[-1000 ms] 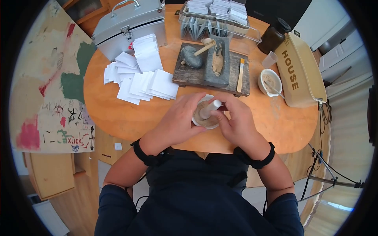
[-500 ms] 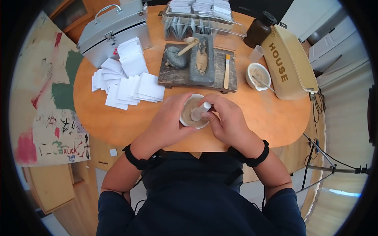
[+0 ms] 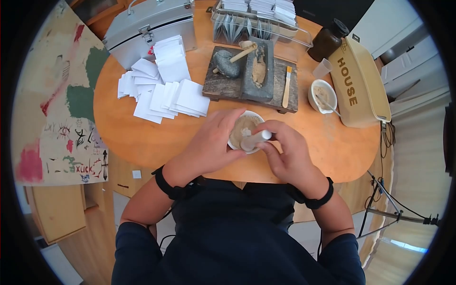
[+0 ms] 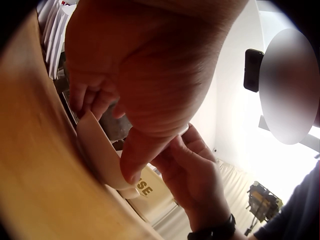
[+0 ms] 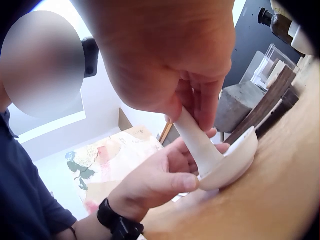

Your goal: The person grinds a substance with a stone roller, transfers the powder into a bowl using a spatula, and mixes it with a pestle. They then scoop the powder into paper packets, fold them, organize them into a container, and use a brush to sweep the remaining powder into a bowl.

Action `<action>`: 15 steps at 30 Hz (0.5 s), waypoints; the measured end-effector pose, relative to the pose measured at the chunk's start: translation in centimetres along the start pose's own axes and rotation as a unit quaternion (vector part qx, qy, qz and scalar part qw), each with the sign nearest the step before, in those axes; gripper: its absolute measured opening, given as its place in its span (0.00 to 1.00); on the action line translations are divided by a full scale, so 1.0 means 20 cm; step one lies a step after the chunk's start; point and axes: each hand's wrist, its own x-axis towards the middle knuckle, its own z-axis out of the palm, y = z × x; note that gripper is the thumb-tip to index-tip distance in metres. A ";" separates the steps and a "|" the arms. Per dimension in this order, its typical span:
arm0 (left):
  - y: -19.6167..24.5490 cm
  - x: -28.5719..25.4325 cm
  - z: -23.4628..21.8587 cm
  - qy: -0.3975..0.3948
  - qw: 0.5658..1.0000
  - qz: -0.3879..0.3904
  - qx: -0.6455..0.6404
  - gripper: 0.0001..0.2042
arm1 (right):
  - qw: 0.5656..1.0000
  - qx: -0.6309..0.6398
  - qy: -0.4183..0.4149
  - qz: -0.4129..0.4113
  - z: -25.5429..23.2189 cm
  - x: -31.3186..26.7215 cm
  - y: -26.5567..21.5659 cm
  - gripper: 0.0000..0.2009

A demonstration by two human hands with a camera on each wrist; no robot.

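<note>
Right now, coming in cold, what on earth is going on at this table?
A person is working a powder with a pestle, using both hands. The left hand holds a small white bowl by its sides, while the right hand grips the white pestle, its broad end down in the tan powder. Beyond them, a stone trough and a brush rest on a wooden board, with white paper packets off to the left.

Home-type rm: rounded tbl (image 3: 342,154), curtain (image 3: 420,166), painted panel (image 3: 52,90), wood cab. (image 3: 53,206)
</note>
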 end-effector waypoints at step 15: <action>-0.01 0.00 0.01 0.014 1.000 0.005 -0.019 0.40 | 1.000 0.005 -0.001 0.007 0.09 0.06 0.00 0.16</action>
